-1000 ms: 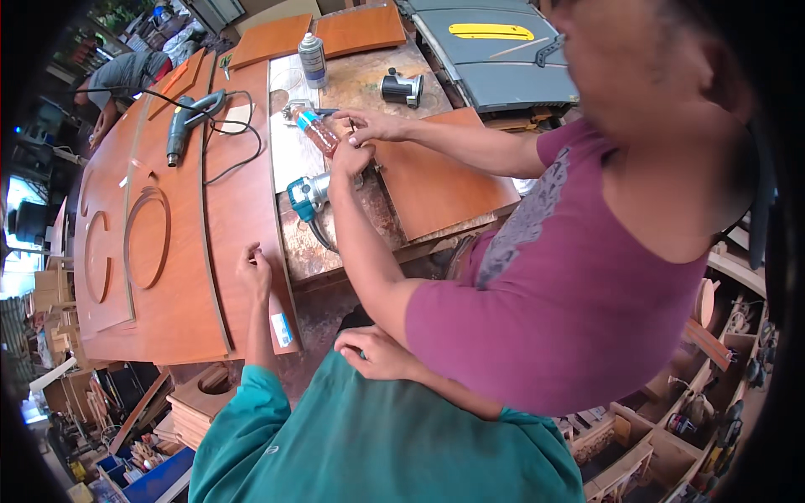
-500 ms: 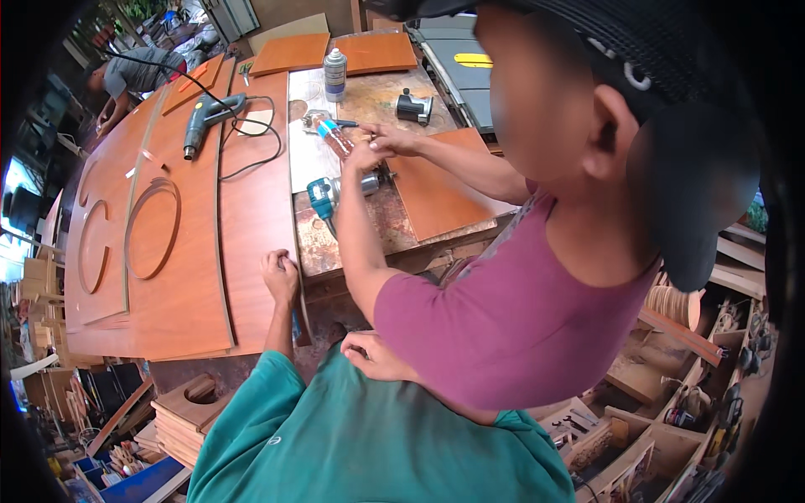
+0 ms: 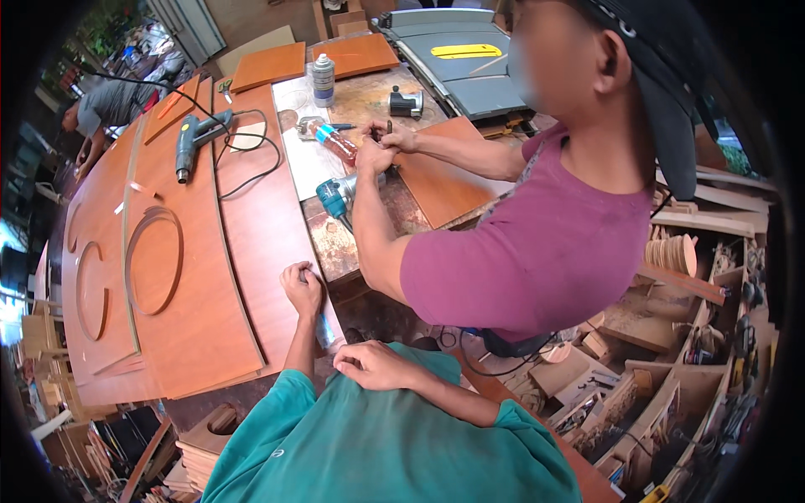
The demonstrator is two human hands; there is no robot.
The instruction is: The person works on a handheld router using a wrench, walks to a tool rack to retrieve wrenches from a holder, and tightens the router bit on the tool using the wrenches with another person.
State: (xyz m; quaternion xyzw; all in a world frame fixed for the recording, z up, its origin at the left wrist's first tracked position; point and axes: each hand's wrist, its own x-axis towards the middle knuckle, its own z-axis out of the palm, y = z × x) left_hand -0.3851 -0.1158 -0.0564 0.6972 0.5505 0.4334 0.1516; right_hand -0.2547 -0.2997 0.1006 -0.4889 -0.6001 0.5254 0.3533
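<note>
My left hand (image 3: 302,289) rests at the right edge of a reddish-brown wood panel (image 3: 256,210), its fingers curled in; whether anything small is in them is hidden. Against the front of my green shirt lies my right hand (image 3: 373,366), loosely bent and holding nothing visible. Beyond them, a co-worker in a purple shirt brings both hands (image 3: 381,147) together around a small dark piece. Just below those hands, a teal-and-silver power tool (image 3: 337,194) lies on the worn bench. A clear bottle of reddish liquid (image 3: 337,144) is beside them.
A heat gun (image 3: 197,138) with a black cord lies on the panels, near coiled edge-banding strips (image 3: 154,261). A spray can (image 3: 323,81) and a black router base (image 3: 406,102) stand farther back. Behind is a table saw (image 3: 465,71); wooden bins (image 3: 654,386) fill the right.
The view has shifted, and the co-worker appears farther right and more upright. The co-worker's hands stay together by the bottle. My hands keep nearly the same pose.
</note>
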